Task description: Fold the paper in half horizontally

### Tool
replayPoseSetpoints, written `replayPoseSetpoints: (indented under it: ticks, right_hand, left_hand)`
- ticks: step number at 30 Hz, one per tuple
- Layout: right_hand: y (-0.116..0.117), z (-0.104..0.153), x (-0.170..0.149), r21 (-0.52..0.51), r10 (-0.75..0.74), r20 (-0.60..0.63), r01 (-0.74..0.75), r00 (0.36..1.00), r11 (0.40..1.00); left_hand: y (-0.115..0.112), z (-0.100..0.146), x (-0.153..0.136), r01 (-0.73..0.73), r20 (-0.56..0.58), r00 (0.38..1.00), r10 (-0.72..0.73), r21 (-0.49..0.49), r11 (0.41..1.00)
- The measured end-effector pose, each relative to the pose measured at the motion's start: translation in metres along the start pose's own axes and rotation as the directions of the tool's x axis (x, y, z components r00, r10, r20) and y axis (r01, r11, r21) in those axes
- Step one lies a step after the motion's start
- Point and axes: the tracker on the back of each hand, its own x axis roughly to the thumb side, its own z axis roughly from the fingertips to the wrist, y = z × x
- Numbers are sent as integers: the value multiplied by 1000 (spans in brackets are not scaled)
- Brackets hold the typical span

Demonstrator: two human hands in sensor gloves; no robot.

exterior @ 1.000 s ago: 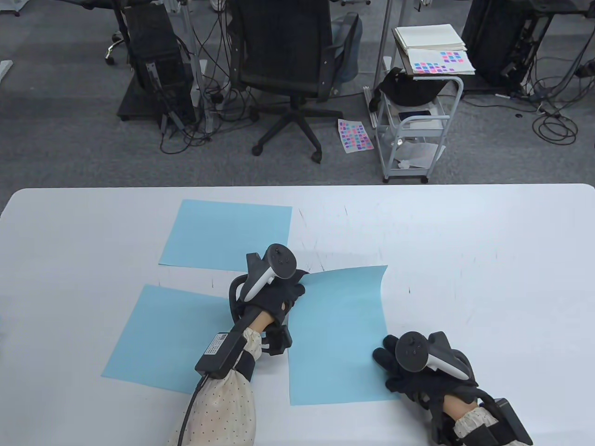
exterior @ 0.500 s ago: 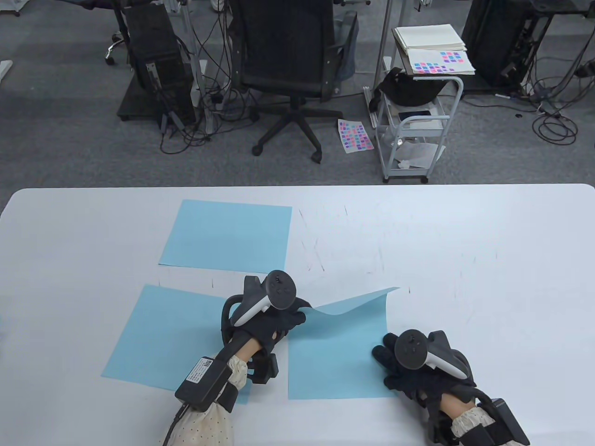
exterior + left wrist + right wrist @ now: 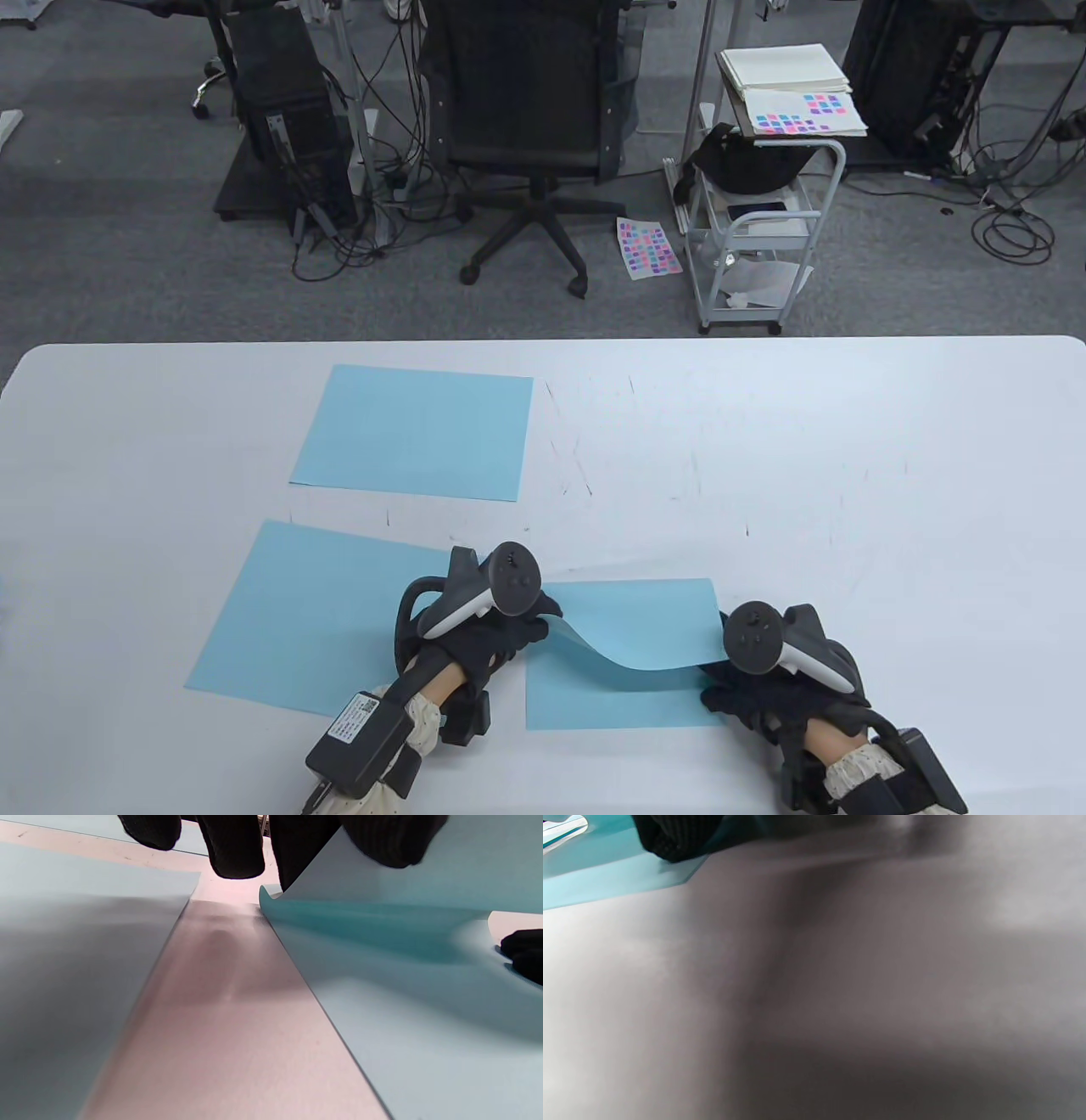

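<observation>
— Three pale blue sheets lie on the white worktop (image 3: 848, 441). Which one is being handled?

— It is the paper (image 3: 632, 624) nearest the front edge, on the right. Its far half is lifted and curled toward the person, arching over the near half, which lies flat on the worktop.

— And the left hand (image 3: 488, 632)?

— Gloved in black, with a tracker (image 3: 501, 586) on its back, it grips the raised left corner of the paper. From the left wrist view, the fingers (image 3: 390, 840) pinch the curled edge of the paper (image 3: 382, 942) from above.

— What about the right hand (image 3: 764, 679)?

— It sits at the sheet's right edge, beside the lowered flap. The right wrist view shows a dark fingertip (image 3: 670, 836) touching the blue paper (image 3: 606, 878) near its corner. Whether the right hand grips the sheet or merely presses on it, I cannot tell.

— And the other two sheets?

— One spare sheet (image 3: 322, 620) lies flat just left of the left hand, partly under the forearm. The far sheet (image 3: 416, 429) lies flat toward the back of the worktop, apart from both hands. Behind the worktop stand an office chair (image 3: 530, 110) and a small trolley (image 3: 755, 221).
</observation>
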Motion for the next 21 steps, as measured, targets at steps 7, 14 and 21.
replayPoseSetpoints:
  ticks: [7,14,21]
  right_hand:
    - [0,0,0,4,-7,-2,7,1000,1000]
    - [0,1,0,3,-7,-4,7,1000,1000]
    - [0,0,0,2,-6,-4,6,1000,1000]
  left_hand:
    - [-14,8,2,51,37,998,-50,-8,999]
    - [-27,8,12,171,58,984,-171,3,985]
    - [-31,10,13,238,64,970,-236,-25,971]
